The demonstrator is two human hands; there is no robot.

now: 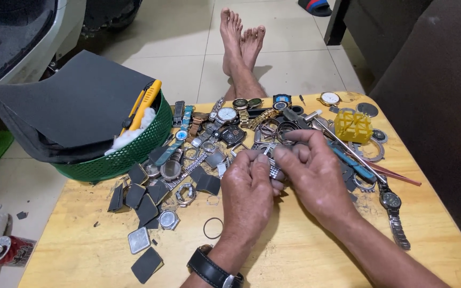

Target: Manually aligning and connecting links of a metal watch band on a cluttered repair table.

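L hand (247, 189) + R hand (316, 170) grips both pinch metal watch band (273, 169) btwn fingertips, above table (305, 250).

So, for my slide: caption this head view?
Both hands grip a small metal watch bracelet over a cluttered wooden table.

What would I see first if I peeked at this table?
First, two hands, the left hand and the right hand, meeting mid-table and pinching a small metal watch band between the fingertips. Behind them lies a big heap of watches, with a bright yellow plastic holder on the right. At the left edge sits a green basket with dark sandpaper sheets sticking out of it.
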